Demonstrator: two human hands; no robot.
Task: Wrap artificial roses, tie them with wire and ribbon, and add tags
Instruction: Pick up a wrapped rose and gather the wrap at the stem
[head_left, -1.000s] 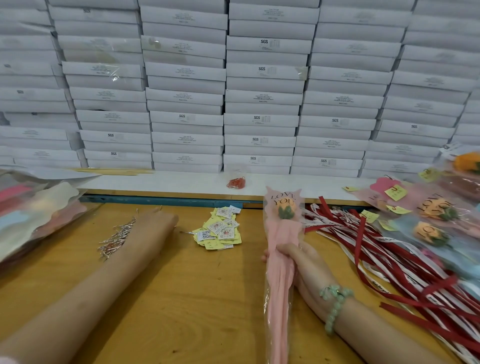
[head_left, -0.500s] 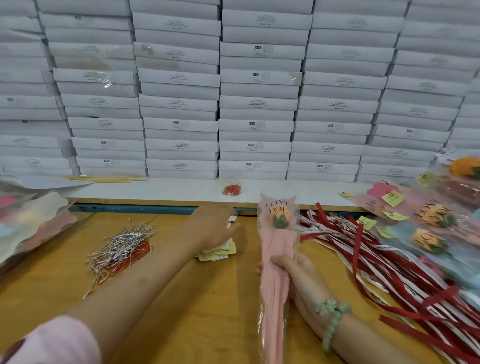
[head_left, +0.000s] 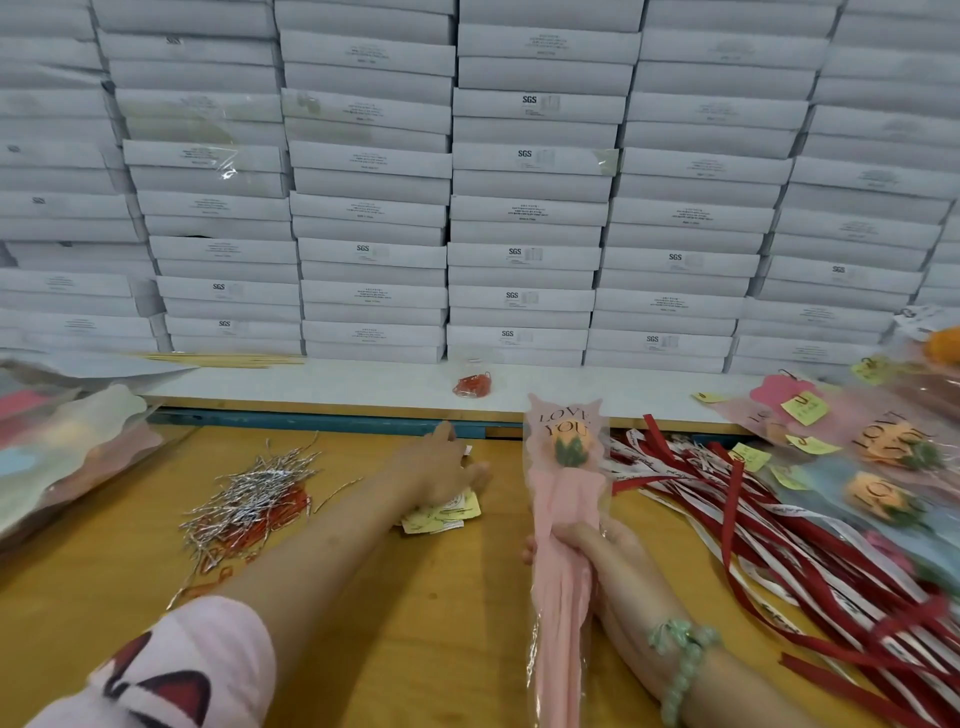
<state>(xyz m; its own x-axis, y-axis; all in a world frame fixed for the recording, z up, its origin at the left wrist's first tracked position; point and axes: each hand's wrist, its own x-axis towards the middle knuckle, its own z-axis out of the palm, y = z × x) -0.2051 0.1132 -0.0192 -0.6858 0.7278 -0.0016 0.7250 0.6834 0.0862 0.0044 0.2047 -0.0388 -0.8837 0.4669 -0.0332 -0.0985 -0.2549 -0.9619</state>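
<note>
- Left hand (head_left: 441, 465) reaches out over the tags (head_left: 447, 514) on the desk (head_left: 415, 649). Its fingers look stretched, but blur and the back of the hand hide whether it pinches a tag, so we cannot tell.
- Our right hand (head_left: 592, 543) is curled round the wrapped rose (head_left: 569, 447) at the waist of its pink sleeve. It holds the rose just right of the tags, bloom pointing far.
- We judge the wrapping done and the step in hand to be fetching a tag.
- The next move calls for lifting a single tag off the loose pile without dragging its neighbours, then bringing it to the gathered sleeve.
- If tying remains, the wires (head_left: 249, 499) lie left of the tags and the ribbons (head_left: 779, 530) right of the rose, both near.
- The right hand covers the gathered part, so we cannot see whether a wire or ribbon is on it.
- The sleeve's near end runs out of view.
- Finished roses (head_left: 888, 447) at far right are blurred and partly cut off, and the print on the tags is too small to read.
</note>
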